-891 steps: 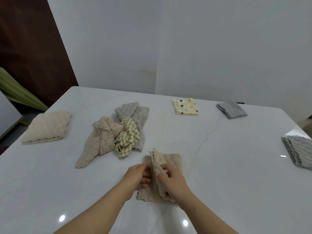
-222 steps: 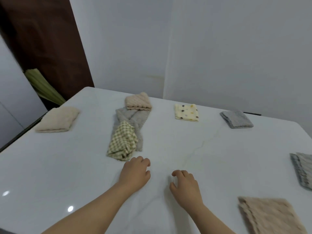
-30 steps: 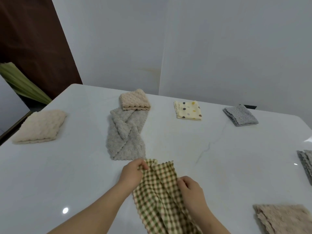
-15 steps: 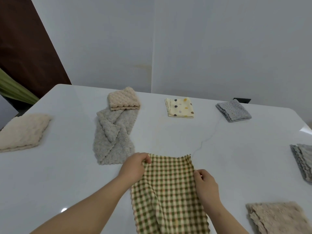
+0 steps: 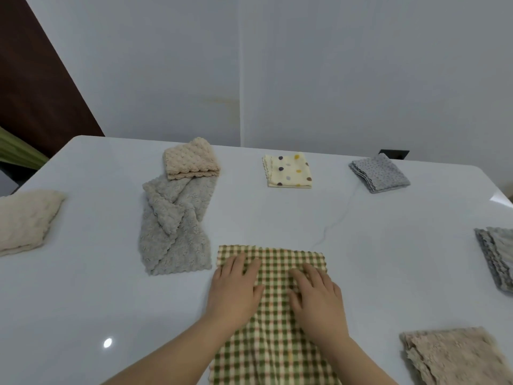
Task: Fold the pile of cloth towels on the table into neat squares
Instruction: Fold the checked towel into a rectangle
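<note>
Under both hands lay a checked towel (image 5: pixel 277 329) on the table (image 5: pixel 388 245). Left hand (image 5: pixel 236 290) and right hand (image 5: pixel 316 298) pressed it flat, fingers straight, grasping nothing. Beyond the left hand sat a crumpled grey towel (image 5: pixel 173 229).

Left hand (image 5: pixel 236 290) and right hand (image 5: pixel 316 298) lie flat on the checked towel (image 5: pixel 274 343). Just left of the left hand sprawls a loose grey towel (image 5: pixel 172 232), with only a narrow strip of bare surface (image 5: pixel 388 245) between. Beyond it the way is open out to the cream towel (image 5: pixel 25 218). Ahead of the hands a broad bare band runs to the dotted towel (image 5: pixel 288 170) and the folded grey towel (image 5: pixel 380 173). Right of the right hand there is open room, bounded by the tan towel (image 5: pixel 449 357) and the grey stack (image 5: pixel 497 257).
</note>
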`<state>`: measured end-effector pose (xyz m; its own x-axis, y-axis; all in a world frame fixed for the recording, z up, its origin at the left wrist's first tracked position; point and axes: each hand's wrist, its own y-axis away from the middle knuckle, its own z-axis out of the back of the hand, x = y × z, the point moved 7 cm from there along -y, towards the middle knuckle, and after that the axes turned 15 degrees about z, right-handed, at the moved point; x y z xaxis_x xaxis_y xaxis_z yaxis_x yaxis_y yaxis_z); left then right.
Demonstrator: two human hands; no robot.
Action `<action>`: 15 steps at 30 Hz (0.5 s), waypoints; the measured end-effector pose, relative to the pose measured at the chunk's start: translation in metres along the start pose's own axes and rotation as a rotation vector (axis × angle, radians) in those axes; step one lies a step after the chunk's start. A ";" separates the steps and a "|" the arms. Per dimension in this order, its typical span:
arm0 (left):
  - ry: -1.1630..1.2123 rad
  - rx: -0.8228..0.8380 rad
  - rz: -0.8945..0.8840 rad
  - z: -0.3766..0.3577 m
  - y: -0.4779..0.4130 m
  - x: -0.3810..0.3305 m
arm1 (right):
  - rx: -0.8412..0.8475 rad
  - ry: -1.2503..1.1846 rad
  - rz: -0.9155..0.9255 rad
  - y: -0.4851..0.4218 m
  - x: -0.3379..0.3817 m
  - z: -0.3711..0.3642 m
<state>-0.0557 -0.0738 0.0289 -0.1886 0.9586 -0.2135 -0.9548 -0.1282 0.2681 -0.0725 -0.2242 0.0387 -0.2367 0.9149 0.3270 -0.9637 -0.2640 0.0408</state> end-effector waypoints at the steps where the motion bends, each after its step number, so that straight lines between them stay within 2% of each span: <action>1: -0.041 0.049 0.008 -0.006 0.001 0.002 | 0.045 -0.006 0.004 0.000 0.000 -0.006; 8: -0.152 0.133 -0.131 -0.011 -0.012 0.015 | 0.199 0.018 -0.003 -0.004 -0.007 -0.005; 10: -0.162 0.115 -0.144 -0.007 -0.014 0.016 | 0.191 0.018 -0.008 -0.003 -0.005 -0.003; 11: -0.151 0.091 -0.148 -0.005 -0.013 0.016 | 0.165 0.014 -0.019 0.000 -0.004 -0.001; 15: -0.015 -0.209 -0.276 0.010 0.012 0.014 | 0.057 0.005 -0.038 0.021 0.002 0.001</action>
<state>-0.0670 -0.0598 0.0384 0.0849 0.9678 -0.2371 -0.9961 0.0883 0.0035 -0.0932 -0.2282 0.0410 -0.2005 0.9261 0.3197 -0.9634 -0.2456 0.1073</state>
